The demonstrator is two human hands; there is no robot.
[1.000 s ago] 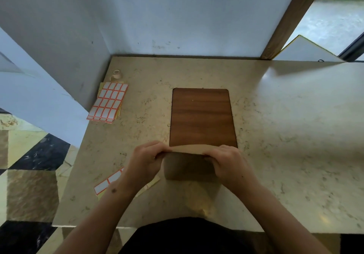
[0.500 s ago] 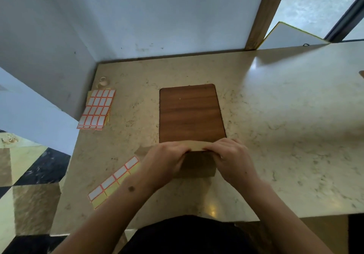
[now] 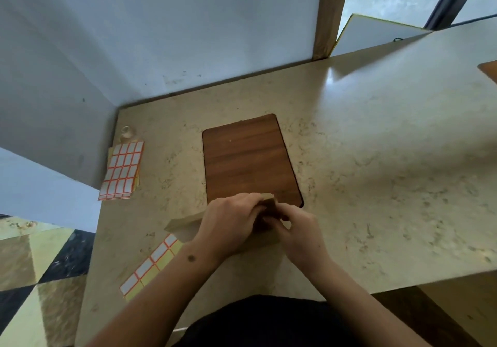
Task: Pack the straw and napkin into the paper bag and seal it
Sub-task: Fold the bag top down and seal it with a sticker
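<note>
- A brown paper bag (image 3: pixel 185 221) lies at the worktop's (image 3: pixel 376 185) near edge, its top being folded over.
- The left hand (image 3: pixel 231 223) and right hand (image 3: pixel 298 228) both pinch the fold with curled fingers.
- Straw and napkin are out of sight, presumably inside; sealing remains, with label strip (image 3: pixel 150 263) lying beside the bag.

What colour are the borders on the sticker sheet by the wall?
Red-orange borders on the sticker sheet, head view.

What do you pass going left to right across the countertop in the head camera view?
Full sheet of red-bordered white labels → short strip of red-bordered labels → brown paper bag held by both hands → dark wooden board.
</note>
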